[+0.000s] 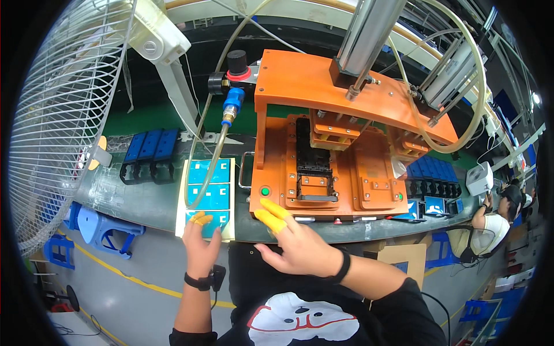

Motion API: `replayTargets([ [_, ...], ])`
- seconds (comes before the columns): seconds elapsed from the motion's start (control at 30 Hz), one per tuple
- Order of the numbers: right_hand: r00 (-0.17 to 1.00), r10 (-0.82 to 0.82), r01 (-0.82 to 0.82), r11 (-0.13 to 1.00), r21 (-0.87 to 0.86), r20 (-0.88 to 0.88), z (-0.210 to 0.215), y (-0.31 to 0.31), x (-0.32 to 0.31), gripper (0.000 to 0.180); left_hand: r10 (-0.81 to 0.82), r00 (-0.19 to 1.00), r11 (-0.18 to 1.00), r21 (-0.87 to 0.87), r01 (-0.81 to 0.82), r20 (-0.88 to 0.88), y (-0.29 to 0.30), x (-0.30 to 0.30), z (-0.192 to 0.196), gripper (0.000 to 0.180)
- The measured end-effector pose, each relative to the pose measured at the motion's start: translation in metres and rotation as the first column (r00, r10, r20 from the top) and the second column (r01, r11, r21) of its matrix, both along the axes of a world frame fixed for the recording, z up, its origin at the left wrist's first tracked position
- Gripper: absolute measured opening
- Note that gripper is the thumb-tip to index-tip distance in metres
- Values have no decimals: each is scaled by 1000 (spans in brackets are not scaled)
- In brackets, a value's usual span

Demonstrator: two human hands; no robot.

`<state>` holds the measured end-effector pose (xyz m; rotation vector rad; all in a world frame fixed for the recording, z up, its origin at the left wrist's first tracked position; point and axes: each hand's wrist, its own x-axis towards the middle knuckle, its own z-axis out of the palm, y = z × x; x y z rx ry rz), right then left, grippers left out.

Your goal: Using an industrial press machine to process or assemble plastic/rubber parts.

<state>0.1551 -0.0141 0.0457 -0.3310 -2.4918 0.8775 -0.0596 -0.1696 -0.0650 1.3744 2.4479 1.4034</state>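
Observation:
My left hand [201, 245] reaches over the lowest blue rectangle [218, 222] on a pale backing sheet [231, 173]. Yellow finger cots cover some of its fingertips, and its thumb stands apart from them. Nothing shows in its grasp. My right hand [300, 245], also with yellow finger cots, stretches its fingers toward a round green button [265, 191] on the front left corner of an orange press [277, 144]. I cannot tell whether a fingertip touches the press. That hand holds nothing visible. A black frame-like part [314, 161] lies in the press's left fixture, partly under the raised orange head.
Blue-and-black parts [151, 151] stand left of the sheet; several more [435, 176] are right of the press. A wire fan [69, 104] fills the left side. A clear hose [219, 150] loops over the sheet. Another person [490, 225] sits at far right.

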Motion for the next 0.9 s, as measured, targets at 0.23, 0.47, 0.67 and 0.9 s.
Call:
replayTargets([
  [0.23, 994, -105, 107, 993, -56, 27, -43, -13, -31, 62, 52, 962, 997, -64, -37, 268, -4, -22, 10, 28],
  [0.47, 928, 275, -277, 961, -26, 250, -93, -30, -58, 47, 188, 910, 982, -57, -180, 371, -34, -123, -29, 21],
  [0.67, 934, 319, -320, 947, -20, 159, -80, -25, -38, 35, 500, 595, 725, 71, -685, 629, -135, -243, -44, 32],
  [0.9, 954, 21, -12, 999, 31, -298, -20, 16, 42, 28, -67, 755, 865, 415, -281, 653, -133, -111, 13, 35],
])
